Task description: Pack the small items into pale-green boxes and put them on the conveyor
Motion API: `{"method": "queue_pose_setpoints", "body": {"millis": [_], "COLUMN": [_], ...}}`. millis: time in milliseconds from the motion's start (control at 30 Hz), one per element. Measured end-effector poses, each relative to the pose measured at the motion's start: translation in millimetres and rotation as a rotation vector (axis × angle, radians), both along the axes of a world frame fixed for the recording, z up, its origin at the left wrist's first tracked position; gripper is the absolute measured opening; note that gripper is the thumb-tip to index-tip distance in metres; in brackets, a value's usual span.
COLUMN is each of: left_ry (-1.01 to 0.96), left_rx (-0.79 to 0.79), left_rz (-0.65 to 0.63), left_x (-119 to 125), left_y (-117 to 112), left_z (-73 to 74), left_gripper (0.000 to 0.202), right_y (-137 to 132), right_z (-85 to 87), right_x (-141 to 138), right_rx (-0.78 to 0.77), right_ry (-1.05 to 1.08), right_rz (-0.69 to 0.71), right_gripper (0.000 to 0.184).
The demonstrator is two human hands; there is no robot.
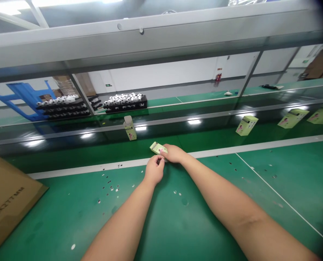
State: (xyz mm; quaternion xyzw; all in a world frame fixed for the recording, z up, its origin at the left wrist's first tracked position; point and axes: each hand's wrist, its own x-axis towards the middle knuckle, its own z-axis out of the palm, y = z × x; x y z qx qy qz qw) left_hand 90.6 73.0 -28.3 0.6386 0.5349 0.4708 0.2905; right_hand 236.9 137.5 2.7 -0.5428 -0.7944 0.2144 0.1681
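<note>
At the bench [205, 232] edge, a carton [157, 148] between two hands

The right hand [173, 153] lies across the carton's near end, fingers pressed down on it. The left hand [154, 171] curls just below, its fingers drawn together at the carton's corner; the right hand hides that contact, so its hold cannot be told. The carton sits tilted above the white strip [226, 148], at the edge of a dark belt [161, 137]. On the belt, one upright carton [130, 128] stands to the left, while three flat cartons [293, 118] lie off to the right. White paper dots [109, 186] litter the bench. Trays of small balls [125, 103] sit beyond the belt. The held carton's print is too small to read, and whether its flaps are closed is hard to make out.
</note>
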Motion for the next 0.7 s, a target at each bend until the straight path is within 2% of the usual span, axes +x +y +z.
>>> {"method": "queue_pose_setpoints", "body": {"millis": [100,200,267,333,433,567,633,700], "left_ry": [0.006,0.024,0.031,0.026,0.000,-0.076,-0.168,-0.245], "left_rx": [0.018,0.033,0.046,0.046,0.033,-0.017,-0.021,0.009], "left_rz": [0.091,0.108,0.102,0.105,0.094,0.089,0.126,0.200], "left_x": [-2,-4,-5,-6,-6,-7,-11,-22], "left_y": [2,4,5,6,5,8,18,39], "left_z": [-2.7,-5.3,-6.5,-7.7,-10.4,-14.5,-14.0,-9.5], "left_gripper": [0.013,0.011,0.009,0.009,0.010,0.012,0.019,0.024], "right_y": [-6,-4,3,14,31,45,47,50], "right_z": [1.1,-2.0,-5.4,-8.8,-14.7,-25.0,-29.7,-33.1], "right_x": [-4,-6,-1,10,36,68,76,79], "right_rx": [-0.005,-0.021,0.022,0.165,0.348,0.323,0.361,0.361], "right_ry": [0.060,0.103,0.201,0.384,0.605,0.546,0.469,0.393], "right_rz": [0.066,0.012,-0.116,-0.302,-0.512,-0.650,-0.718,-0.765], "right_gripper": [0.040,0.039,0.046,0.056,0.056,0.053,0.054,0.053]}}
